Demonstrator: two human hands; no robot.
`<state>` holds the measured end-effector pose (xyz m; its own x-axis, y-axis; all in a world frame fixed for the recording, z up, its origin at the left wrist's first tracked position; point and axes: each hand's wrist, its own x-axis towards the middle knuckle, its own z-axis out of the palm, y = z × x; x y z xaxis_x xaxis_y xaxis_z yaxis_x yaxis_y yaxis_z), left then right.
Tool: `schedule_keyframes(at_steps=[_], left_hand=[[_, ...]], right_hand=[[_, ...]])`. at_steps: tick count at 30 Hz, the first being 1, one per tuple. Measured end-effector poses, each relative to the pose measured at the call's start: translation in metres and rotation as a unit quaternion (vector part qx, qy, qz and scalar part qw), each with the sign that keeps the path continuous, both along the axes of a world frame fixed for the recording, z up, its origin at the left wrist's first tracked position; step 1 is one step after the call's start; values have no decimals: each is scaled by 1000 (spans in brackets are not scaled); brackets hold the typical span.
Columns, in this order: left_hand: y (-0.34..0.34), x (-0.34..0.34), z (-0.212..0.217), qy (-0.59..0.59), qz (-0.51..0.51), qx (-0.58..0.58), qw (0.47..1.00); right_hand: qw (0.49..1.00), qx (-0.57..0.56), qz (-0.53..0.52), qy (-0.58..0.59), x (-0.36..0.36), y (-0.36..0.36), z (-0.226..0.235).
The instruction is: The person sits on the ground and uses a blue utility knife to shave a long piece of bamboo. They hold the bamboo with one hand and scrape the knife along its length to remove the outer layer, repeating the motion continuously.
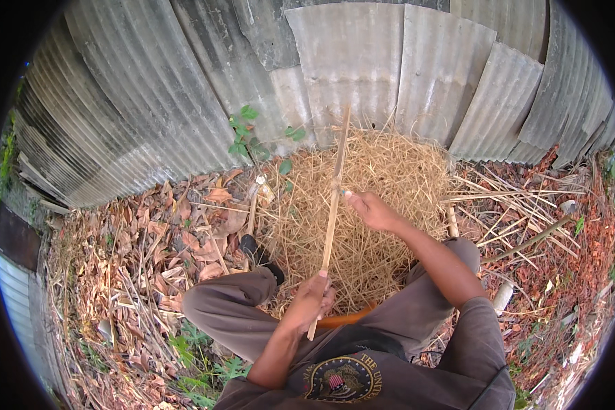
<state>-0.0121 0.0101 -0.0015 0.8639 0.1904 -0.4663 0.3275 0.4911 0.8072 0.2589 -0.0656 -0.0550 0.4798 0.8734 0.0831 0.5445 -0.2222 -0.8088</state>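
While a long bamboo stick point(333, 219) is held at two places, its long axis is kept running almost straight away from the body.

The near end is gripped by the left hand point(312, 298), clenched around it just above the lap, and that hand is the nearer one to the body. Farther up, about midway along the stick, the right hand point(370, 210) is pressed against its right side with the fingers curled toward it; whether a blade is held there cannot be told. The far tip is pointed over a heap of dry straw point(383, 205) toward a corrugated metal fence point(348, 61).
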Motion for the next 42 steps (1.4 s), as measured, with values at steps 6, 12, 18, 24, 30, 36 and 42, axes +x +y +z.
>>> schedule_keyframes(at_steps=[6, 12, 18, 24, 30, 36, 42], left_hand=[[1, -1, -6, -17, -14, -28, 999], [-8, -2, 11, -19, -9, -31, 999], [3, -5, -5, 21, -47, 181, 982], [38, -66, -17, -26, -157, 530, 833], [16, -26, -14, -1, -40, 210, 977], [5, 14, -4, -58, 28, 157, 986], [4, 31, 9, -71, 33, 128, 989]], right_hand=[[999, 40, -32, -6, 13, -11, -13], [857, 77, -134, -492, 26, -18, 8], [849, -13, -67, -524, 47, -17, 9], [901, 30, -433, -2, 166, -115, 5], [941, 3, -320, -109, 97, -71, 16], [983, -19, -112, -146, 8, -41, 43], [972, 42, 50, -226, -47, -22, 44]])
